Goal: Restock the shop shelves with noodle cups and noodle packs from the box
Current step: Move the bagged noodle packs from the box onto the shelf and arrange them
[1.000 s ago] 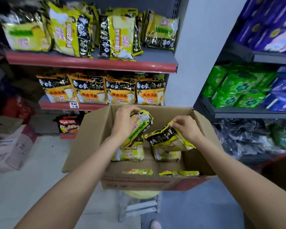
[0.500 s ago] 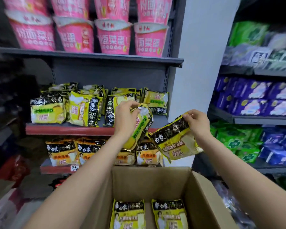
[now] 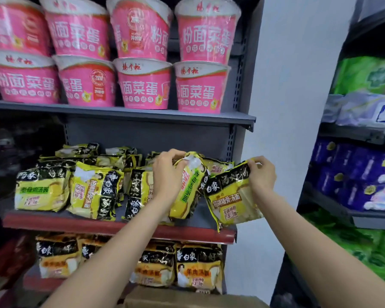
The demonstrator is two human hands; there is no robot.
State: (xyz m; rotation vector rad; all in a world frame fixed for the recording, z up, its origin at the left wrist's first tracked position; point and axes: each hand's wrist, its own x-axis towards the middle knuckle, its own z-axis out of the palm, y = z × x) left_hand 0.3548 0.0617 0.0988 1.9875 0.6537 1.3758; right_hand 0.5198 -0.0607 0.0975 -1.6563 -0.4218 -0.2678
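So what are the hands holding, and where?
Each holds a yellow noodle pack by its top end: the left hand grips one, the right hand pinches another's top corner.

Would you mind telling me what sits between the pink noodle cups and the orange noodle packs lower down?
In the head view, the red-edged shelf of yellow noodle packs lies between them, where both hands are placing packs.

yellow-and-black noodle packs (image 3: 93, 185) crowd the red-edged shelf (image 3: 120, 226) at centre frame; two more packs, one upright (image 3: 187, 192), one tilted (image 3: 231, 196), hang at its right end. pink noodle cups (image 3: 142, 83) stack two-high above; the box (image 3: 187, 301) sits bottom centre.
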